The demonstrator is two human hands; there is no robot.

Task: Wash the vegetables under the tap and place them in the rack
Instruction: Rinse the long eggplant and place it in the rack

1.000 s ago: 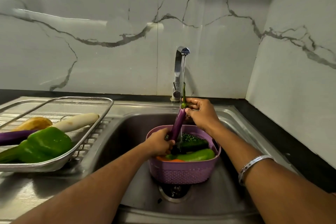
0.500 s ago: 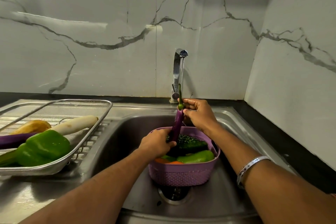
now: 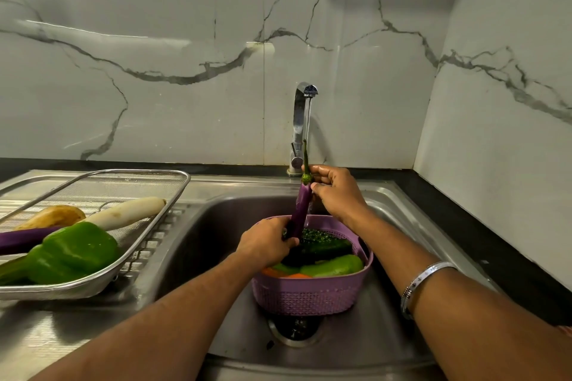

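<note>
Long purple eggplant point(image 3: 301, 209) upright under the tap point(image 3: 305, 111) stream, over the purple basket point(image 3: 309, 294). Left hand point(image 3: 266, 246) grips the lower end, right hand point(image 3: 335, 192) pinches the stem end. Likely light, stiff, wet-slick — hold mid-body for the move to the rack point(image 3: 173, 192).

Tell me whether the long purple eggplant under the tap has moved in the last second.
No. The eggplant still stands upright with its stem beside the tap base, lower end over the purple basket.
</note>
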